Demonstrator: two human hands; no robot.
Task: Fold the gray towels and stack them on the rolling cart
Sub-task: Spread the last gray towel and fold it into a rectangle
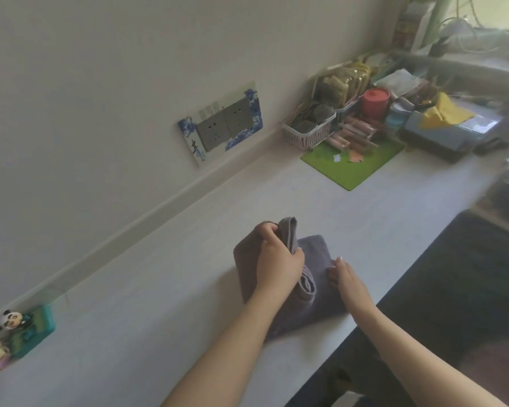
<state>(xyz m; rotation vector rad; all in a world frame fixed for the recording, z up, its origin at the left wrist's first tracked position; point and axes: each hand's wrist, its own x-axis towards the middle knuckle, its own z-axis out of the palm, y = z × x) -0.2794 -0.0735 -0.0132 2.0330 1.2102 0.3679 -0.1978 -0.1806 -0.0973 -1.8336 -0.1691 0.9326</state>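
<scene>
A gray towel (315, 254) lies partly folded on the white desk (188, 289), near its front edge. My left hand (278, 259) grips a raised fold of the towel, lifting that edge above the flat part. My right hand (343, 274) rests on the towel's right side with fingers fairly straight, pressing it down. No rolling cart is in view.
A green mat (353, 165) with a white basket (309, 129), a red cup (375, 102) and other clutter fills the far right of the desk. A wall socket (227, 124) is behind. Small figurines (11, 333) stand at the left. A dark surface (467, 274) lies off the desk's right edge.
</scene>
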